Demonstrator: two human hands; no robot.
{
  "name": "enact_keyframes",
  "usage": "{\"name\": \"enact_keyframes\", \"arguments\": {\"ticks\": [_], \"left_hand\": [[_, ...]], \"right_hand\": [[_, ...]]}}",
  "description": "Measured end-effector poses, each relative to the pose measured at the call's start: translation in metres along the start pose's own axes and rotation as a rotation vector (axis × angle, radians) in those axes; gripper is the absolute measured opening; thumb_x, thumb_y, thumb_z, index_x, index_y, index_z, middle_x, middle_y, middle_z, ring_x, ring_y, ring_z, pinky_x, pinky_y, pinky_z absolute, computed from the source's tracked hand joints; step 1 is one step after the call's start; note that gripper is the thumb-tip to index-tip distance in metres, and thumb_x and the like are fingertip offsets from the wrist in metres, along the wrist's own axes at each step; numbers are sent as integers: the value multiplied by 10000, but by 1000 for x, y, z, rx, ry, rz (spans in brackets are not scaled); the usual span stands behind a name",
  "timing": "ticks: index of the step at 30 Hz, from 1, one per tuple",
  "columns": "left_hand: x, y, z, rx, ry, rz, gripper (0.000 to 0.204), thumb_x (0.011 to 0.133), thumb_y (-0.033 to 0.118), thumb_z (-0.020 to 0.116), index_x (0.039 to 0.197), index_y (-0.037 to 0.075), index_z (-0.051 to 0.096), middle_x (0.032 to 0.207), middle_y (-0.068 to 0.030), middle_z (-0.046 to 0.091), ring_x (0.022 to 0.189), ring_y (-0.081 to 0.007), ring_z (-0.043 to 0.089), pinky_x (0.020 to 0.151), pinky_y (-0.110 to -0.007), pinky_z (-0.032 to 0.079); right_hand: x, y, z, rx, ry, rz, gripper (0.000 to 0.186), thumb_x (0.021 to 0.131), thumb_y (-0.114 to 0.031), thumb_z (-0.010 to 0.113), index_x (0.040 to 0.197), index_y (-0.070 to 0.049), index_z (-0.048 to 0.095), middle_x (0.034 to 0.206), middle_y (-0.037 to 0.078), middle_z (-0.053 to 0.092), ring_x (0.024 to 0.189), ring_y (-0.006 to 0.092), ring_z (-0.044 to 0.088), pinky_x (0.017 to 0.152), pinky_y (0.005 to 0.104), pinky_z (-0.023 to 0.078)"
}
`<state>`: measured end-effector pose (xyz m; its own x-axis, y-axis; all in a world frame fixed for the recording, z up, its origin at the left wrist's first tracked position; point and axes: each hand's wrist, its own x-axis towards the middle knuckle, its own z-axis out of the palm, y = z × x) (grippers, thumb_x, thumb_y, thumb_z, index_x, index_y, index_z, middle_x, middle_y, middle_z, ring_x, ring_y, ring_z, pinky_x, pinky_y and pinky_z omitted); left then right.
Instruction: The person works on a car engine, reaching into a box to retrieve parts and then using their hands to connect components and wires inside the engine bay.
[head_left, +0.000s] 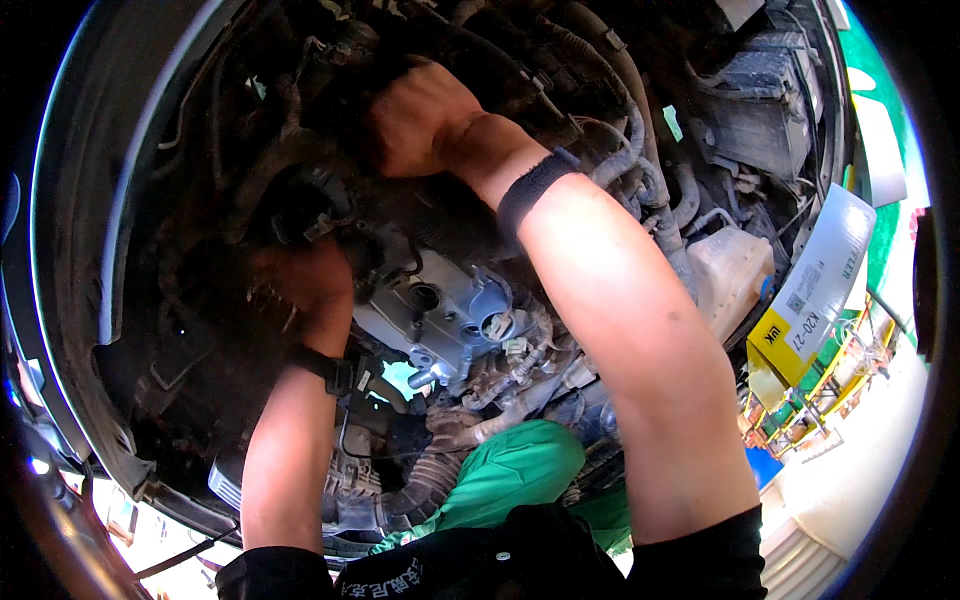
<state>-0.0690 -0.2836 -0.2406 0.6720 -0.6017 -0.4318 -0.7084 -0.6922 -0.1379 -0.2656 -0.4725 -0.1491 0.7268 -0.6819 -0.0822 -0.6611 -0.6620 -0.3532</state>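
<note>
Both my arms reach deep into a car's engine bay. My right hand (420, 115) is up in the shadow at the far middle, its fingers curled inward; what they close on is lost in the dark. Lower and to the left, my left hand (315, 275) is beside a dark hose-like part (310, 205); its fingers are blurred and sunk in shadow. Between my forearms lies the silver-grey engine top (455, 305), with a round dark opening in it. A black band is on each wrist.
A grey battery-like box (755, 110) and a cloudy plastic tank (728, 270) stand on the right, beside several thick hoses (640, 140). A white and yellow carton (815, 285) rests at the right rim. Nearer are a ribbed air hose (430, 490) and a green-clothed knee (520, 460).
</note>
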Motion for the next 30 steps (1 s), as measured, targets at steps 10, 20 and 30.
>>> {"name": "enact_keyframes", "arguments": {"ticks": [10,20,30], "left_hand": [[-29,33,-50,-343,167,-176,1085,719,659,746,1310,-97,239,1151,-373,558,1084,-500,602,914,-542,509],[-16,18,-27,-31,376,-80,1064,721,636,758,1312,-84,244,1171,-374,578,1045,-485,634,892,-517,529],[-29,34,-53,-193,90,-156,1199,837,576,676,1481,-167,-11,1256,-365,567,1111,-445,626,907,-540,524]], "right_hand": [[0,-11,-23,81,-132,176,206,660,-303,614,680,-133,727,741,126,701,775,326,678,965,417,464],[0,-27,-21,57,-26,178,301,704,-378,664,822,-115,752,751,142,700,839,320,686,1100,555,348],[6,-10,-25,20,-134,122,251,769,-374,636,807,-164,767,791,102,719,826,308,689,1070,516,398]]}}
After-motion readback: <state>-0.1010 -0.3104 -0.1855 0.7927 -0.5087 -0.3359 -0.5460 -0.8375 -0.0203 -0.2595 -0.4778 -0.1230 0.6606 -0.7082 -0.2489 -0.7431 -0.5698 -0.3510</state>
